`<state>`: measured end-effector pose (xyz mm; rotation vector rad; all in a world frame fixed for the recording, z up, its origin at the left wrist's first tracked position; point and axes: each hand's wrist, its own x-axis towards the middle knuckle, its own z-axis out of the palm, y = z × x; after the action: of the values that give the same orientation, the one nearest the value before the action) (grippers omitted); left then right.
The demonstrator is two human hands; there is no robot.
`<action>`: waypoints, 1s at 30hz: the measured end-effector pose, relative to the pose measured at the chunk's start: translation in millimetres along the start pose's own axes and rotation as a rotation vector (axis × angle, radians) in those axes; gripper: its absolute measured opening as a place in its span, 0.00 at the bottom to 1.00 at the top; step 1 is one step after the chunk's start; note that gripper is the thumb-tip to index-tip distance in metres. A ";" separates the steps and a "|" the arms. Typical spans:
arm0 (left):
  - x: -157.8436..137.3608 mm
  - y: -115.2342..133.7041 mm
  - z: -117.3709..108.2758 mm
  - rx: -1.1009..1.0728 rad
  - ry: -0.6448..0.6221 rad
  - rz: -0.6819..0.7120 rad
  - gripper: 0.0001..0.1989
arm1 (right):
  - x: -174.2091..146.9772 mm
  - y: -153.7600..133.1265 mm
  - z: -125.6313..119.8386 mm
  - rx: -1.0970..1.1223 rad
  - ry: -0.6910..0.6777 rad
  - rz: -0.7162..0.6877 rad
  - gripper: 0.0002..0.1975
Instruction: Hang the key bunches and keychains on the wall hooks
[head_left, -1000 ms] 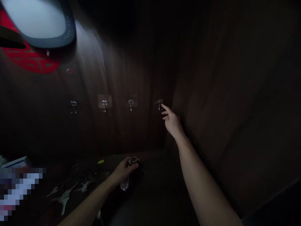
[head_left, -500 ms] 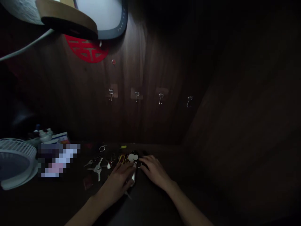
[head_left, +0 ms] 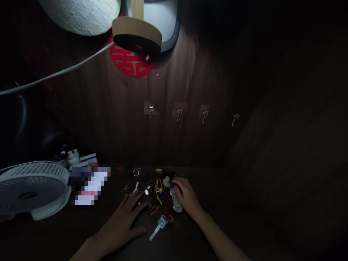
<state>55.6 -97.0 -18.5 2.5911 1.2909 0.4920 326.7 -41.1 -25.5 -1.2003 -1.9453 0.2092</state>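
Observation:
My left hand (head_left: 123, 221) is open, fingers spread, low over the dark surface at the left of a heap of keys and cords. Its fingertips partly cover a silver key (head_left: 136, 187). On the other side, my right hand (head_left: 187, 197) rests with its fingers apart beside a shiny oval fob (head_left: 176, 200); whether it touches the fob is hard to tell. Between the hands lie yellow and red cords (head_left: 157, 186) and a pale round tag (head_left: 166, 181). Closer to me is a light-coloured key (head_left: 158, 227). Dim light blurs the small pieces.
A white fan (head_left: 32, 188) stands at left, near small bottles (head_left: 73, 157) and boxes. Several metal hooks (head_left: 179, 113) are stuck to the wood panel behind. Overhead hang a lamp with a wooden disc (head_left: 137, 30) and a white cable (head_left: 73, 67). A metal ring (head_left: 136, 172) lies behind the keys.
My left hand has come off the heap, moving left and spreading its fingers, which uncovers the cords, fob and light key. My right hand stays beside the heap. The whole view has shifted left.

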 end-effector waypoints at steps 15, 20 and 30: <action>12.8 -10.2 -15.3 -0.168 0.302 -0.033 0.10 | 0.4 0.9 -2.9 -0.101 0.160 0.185 0.11; 11.5 28.6 -9.0 -0.250 -0.027 0.422 0.15 | 0.6 3.8 -1.2 -0.100 0.186 0.215 0.12; 13.0 -16.0 -12.1 -0.307 0.288 -0.001 0.13 | -1.3 4.5 -4.4 -0.012 0.239 0.282 0.13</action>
<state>46.6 -76.7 -9.9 2.3244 1.1845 1.0076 333.1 -40.9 -25.7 -1.4372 -1.5714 0.1899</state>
